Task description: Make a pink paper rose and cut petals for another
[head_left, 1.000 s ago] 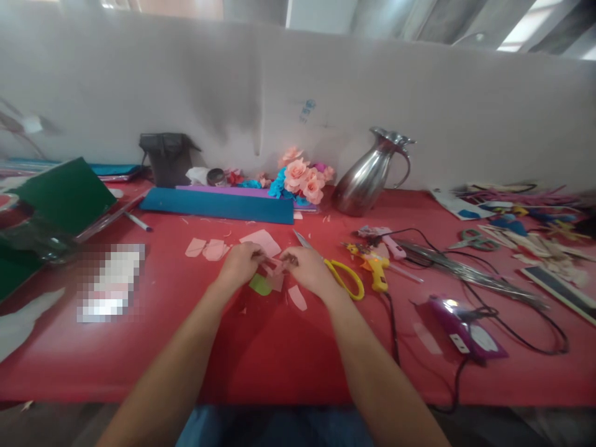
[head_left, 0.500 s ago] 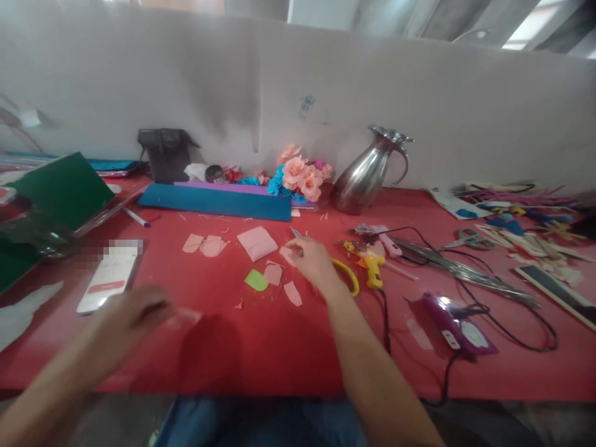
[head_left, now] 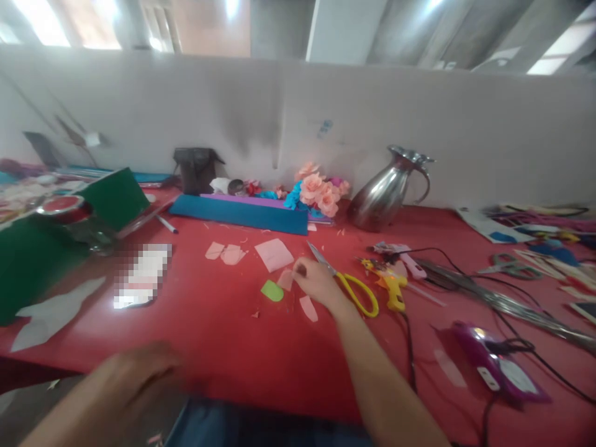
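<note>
Red table (head_left: 242, 347), yellow-handled scissors (head_left: 358, 293), green scrap (head_left: 272, 290), pink petals (head_left: 308, 308).

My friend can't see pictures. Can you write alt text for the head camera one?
A person's right hand touches a small pink paper piece on a red table, beside yellow-handled scissors. The blurred left hand hangs at the table's near edge.

I look across a table (head_left: 242, 347) covered in red cloth, its far edge set against a low white partition wall (head_left: 186, 112) with a grey smudge near its middle. Above the partition I see pale ceiling beams (head_left: 344, 28) and bright light panels (head_left: 44, 18), strongest at the upper left. Under the near edge, a strip of grey floor (head_left: 18, 403) shows.
</note>
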Available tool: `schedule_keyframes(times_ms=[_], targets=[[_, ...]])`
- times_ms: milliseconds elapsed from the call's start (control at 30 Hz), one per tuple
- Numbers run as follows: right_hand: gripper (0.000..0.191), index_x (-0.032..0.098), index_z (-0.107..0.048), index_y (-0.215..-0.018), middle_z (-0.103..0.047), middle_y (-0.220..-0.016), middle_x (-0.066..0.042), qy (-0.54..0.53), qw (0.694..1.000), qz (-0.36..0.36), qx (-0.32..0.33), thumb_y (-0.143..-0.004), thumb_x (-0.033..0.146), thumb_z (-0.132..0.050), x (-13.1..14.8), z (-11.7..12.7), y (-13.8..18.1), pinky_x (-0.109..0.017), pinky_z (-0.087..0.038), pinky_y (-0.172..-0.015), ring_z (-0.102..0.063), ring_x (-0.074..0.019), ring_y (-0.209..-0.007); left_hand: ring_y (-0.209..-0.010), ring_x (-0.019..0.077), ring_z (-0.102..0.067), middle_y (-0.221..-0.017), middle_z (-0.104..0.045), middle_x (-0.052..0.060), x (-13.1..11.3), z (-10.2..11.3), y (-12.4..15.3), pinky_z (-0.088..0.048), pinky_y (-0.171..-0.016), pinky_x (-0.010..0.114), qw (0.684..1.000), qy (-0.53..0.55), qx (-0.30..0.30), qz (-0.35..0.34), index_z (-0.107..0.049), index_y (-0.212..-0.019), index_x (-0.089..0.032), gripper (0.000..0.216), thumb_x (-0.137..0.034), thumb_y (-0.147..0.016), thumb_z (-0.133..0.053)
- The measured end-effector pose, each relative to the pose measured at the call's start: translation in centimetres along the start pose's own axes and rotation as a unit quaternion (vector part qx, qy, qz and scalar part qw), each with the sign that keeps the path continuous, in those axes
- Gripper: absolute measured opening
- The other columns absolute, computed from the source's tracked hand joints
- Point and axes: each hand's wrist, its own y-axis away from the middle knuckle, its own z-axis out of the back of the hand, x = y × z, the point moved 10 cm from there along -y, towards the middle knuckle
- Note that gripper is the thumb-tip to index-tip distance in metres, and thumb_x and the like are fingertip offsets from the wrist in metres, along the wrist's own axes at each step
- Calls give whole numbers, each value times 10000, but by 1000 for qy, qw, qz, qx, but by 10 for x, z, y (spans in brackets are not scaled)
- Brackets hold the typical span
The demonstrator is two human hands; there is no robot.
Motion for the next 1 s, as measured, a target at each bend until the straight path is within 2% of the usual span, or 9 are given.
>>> schedule_keyframes(times_ms=[133, 233, 300, 467, 633, 767, 833, 900, 1000], targets=[[77, 207, -521, -730, -606, -676, 12, -205, 977, -14, -49, -743, 275, -555, -4, 9, -4, -263, -413, -634, -572, -150, -652, -809, 214, -620, -997, -679, 74, -22, -7, -80, -471, -719, 307, 981, 171, -48, 84, -592, -1149, -247, 411, -309, -743, -606], [149, 198, -534, -771, -600, -671, 17, -331, 941, -28, -57, -707, 318, -596, -5, 7, -5, -267, -430, -619, -561, -140, -625, -885, 214, -603, -1128, -609, 134, -44, -52, -146, -472, -676, 285, 915, 386, 16, 116, -469, -1281, -191, 733, -273, -605, -741], [180, 193, -550, -809, -611, -681, 16, -373, 925, -35, -57, -693, 315, -613, -5, 6, -4, -267, -436, -619, -558, -131, -614, -739, 167, -594, -981, -635, 121, -56, -79, -175, -441, -599, 261, 871, 476, 55, 114, -535, -1184, -152, 632, -297, -605, -743], [199, 192, -575, -867, -641, -711, 4, -389, 916, -61, -75, -704, 303, -607, -8, 10, 0, -275, -455, -620, -586, -134, -619, -600, 104, -526, -670, -582, 6, -43, -93, -195, -399, -619, 246, 819, 567, -20, 88, -613, -765, -142, 284, -255, -547, -756], [113, 199, -605, -849, -672, -744, -28, -239, 967, -58, -70, -750, 238, -568, -13, 18, 1, -311, -466, -644, -612, -163, -641, -571, 104, -489, -595, -554, 0, -26, -95, -190, -365, -607, 250, 835, 542, -13, 95, -588, -617, -141, 199, -287, -595, -721], [185, 192, -658, -846, -693, -961, -84, -24, 993, 1, -113, -740, 121, -525, 0, 34, 2, -400, -409, -872, -604, -240, -945, -549, 105, -463, -590, -556, -3, -28, -94, -192, -332, -563, 243, 872, 482, -9, 85, -625, -663, -142, 160, -300, -654, -655], [215, 193, -652, -954, -681, -1042, -87, -53, 992, 28, -110, -787, 194, -516, 9, 33, 2, -372, -420, -867, -598, -234, -988, -522, 103, -438, -557, -543, -12, -34, -95, -193, -305, -527, 237, 905, 421, -2, 69, -618, -631, -148, 151, -290, -681, -609], [254, 204, -639, -1013, -706, -977, -74, -112, 992, 28, -47, -818, 312, -517, 15, 19, 1, -327, -460, -766, -641, -216, -883, -514, 104, -430, -557, -560, -10, -42, -95, -194, -294, -504, 231, 930, 366, 9, 41, -610, -614, -153, 146, -264, -698, -569], [208, 218, -663, -896, -726, -802, -47, -125, 992, 7, -2, -792, 359, -550, 20, 4, 3, -305, -453, -676, -661, -216, -744, -538, 113, -474, -563, -582, -3, -44, -90, -194, -318, -502, 224, 939, 341, -8, 33, -573, -585, -162, 142, -240, -702, -554]])
